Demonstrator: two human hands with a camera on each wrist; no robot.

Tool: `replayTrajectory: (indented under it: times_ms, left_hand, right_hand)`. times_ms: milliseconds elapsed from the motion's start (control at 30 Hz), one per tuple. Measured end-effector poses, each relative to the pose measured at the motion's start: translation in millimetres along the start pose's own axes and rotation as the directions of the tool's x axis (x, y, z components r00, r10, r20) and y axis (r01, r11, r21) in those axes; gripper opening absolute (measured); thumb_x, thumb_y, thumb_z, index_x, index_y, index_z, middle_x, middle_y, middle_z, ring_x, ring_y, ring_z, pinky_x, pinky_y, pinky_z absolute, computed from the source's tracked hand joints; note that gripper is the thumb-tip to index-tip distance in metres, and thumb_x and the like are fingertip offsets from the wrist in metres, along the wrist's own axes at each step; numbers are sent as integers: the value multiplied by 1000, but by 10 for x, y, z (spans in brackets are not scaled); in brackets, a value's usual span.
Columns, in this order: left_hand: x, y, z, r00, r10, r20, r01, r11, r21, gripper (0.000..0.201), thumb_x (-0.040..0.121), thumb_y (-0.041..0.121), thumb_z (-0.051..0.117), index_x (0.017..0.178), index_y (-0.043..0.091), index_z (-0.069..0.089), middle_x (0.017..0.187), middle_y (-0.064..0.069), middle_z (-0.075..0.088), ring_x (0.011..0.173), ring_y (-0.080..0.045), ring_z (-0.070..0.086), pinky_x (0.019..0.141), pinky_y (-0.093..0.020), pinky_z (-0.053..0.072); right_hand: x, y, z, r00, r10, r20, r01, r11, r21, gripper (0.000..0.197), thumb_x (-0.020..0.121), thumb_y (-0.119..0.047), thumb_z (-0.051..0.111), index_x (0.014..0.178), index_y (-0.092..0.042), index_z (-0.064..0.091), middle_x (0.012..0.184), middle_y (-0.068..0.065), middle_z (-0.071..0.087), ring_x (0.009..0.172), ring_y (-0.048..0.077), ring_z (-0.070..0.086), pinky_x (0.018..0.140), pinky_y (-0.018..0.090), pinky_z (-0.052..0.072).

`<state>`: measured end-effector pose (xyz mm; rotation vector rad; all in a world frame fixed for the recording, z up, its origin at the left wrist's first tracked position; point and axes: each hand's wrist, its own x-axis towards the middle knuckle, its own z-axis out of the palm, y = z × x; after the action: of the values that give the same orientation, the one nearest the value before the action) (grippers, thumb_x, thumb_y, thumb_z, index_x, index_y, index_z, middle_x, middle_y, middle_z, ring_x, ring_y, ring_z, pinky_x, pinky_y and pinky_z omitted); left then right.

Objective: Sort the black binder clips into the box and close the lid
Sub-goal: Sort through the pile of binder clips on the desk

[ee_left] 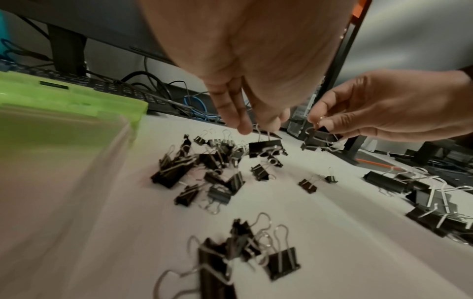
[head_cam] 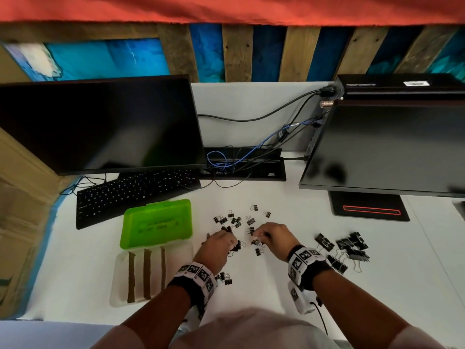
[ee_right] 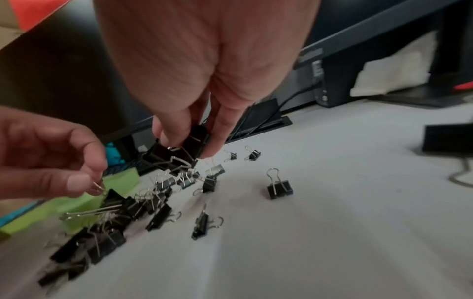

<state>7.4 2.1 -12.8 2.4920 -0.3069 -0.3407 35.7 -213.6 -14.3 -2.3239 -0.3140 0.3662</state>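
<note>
Small black binder clips (head_cam: 235, 221) lie scattered on the white desk, seen closer as a loose pile of clips (ee_left: 204, 172). My left hand (head_cam: 221, 244) pinches the wire handle of one clip (ee_left: 266, 146), lifted just above the pile. My right hand (head_cam: 269, 234) grips a couple of clips (ee_right: 179, 151) between thumb and fingers. The box (head_cam: 120, 280) lies open to the left, a clear base with brown dividers and a green lid (head_cam: 157, 224) hinged back. Larger black clips (head_cam: 347, 250) sit in a heap to the right.
A black keyboard (head_cam: 133, 195) lies behind the box under the left monitor (head_cam: 100, 124). A second monitor (head_cam: 387, 147) stands at right on a black base (head_cam: 370, 209). Cables fill a tray (head_cam: 241, 165) between them. More small clips (head_cam: 225, 278) lie by my left wrist.
</note>
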Motion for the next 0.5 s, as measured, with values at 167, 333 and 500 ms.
replayTrajectory:
  times_ms: [167,333,500]
  left_hand:
    - [96,223,124,999,33,-27,-35,996,-81,34,84,-12,42,102,14,55,103,2,49,90,-12,55,83,-28,49]
    - [234,424,358,998,54,19,-49,979,-197,29,82,-9,45,101,9,57,87,0,52,80,-16,54,75,-19,44]
    - [289,734,662,979,155,132,-112,951,-288,24,85,2,54,106,14,55,91,1,56,78,-15,60,69,-8,45]
  right_hand:
    - [-237,53,-86,994,97,-55,-88,986,140,15,85,-5,61,96,-13,66,85,1,66,77,11,60,74,14,46]
    - [-551,245,-179,967,232,-104,-196,940,280,28,84,-2,60,94,-28,55,69,-9,63,66,-2,62,74,18,52]
    - [-898,419,-334,940,326,-101,-297,926,232,17,87,-3,55,97,-16,59,65,-11,57,53,-13,55,55,5,42]
